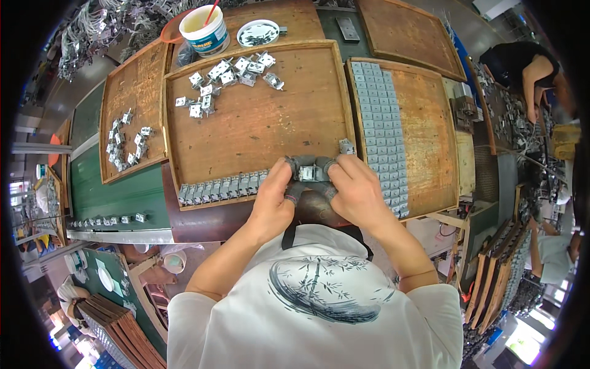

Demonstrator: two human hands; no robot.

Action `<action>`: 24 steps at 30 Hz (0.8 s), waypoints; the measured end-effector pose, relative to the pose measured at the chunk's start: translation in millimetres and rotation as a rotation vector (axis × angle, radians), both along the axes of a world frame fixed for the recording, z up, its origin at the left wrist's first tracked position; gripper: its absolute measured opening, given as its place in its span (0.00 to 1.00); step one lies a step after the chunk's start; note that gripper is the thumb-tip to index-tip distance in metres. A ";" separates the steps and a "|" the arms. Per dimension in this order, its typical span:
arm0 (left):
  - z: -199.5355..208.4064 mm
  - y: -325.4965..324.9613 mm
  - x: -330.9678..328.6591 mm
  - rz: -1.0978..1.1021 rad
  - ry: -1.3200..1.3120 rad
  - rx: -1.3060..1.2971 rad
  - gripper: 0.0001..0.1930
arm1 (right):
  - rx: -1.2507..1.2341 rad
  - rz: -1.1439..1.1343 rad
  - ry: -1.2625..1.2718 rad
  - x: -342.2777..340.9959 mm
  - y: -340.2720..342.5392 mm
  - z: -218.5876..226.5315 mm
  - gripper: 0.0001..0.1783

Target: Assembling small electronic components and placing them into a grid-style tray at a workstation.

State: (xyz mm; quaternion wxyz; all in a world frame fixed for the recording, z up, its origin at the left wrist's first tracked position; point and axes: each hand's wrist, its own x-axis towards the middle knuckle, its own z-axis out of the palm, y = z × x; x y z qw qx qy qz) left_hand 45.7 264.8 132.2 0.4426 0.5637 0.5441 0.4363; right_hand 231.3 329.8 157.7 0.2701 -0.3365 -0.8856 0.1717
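Observation:
Between my two hands, over the front edge of the middle wooden tray (252, 138), is a small boxy silver metal part (308, 173). My left hand (274, 195) pinches it from the left and my right hand (357, 187) from the right. Grey coverings wrap several of my fingertips. Left of my left hand, similar metal parts (222, 187) stand in a tight row along the tray's front wall. Another single metal part (346, 147) sits in the tray's right front corner, just beyond my right hand. More lie loosely heaped (227, 74) towards the tray's far side.
On the right, a wooden tray (427, 135) holds neat columns of grey metal parts (378, 104). A left tray (144, 80) has scattered parts. Behind stand a white tub (204, 34) with a red stick and a round dish (258, 34) of small dark pieces. A co-worker (522, 64) sits far right.

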 end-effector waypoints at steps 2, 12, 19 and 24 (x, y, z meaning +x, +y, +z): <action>0.4 2.3 4.2 0.018 -0.085 -0.033 0.27 | 0.043 -0.017 0.004 -3.4 -1.2 -7.8 0.12; -33.5 17.6 19.3 0.076 0.321 0.246 0.32 | -0.367 -0.147 0.124 2.4 -7.0 -23.5 0.19; -38.1 20.3 25.0 -0.124 0.278 0.403 0.32 | -0.870 -0.017 0.117 26.4 4.6 -38.9 0.26; -35.9 44.2 28.4 -0.220 0.231 0.308 0.32 | -0.847 -0.074 0.034 37.5 19.6 -47.9 0.25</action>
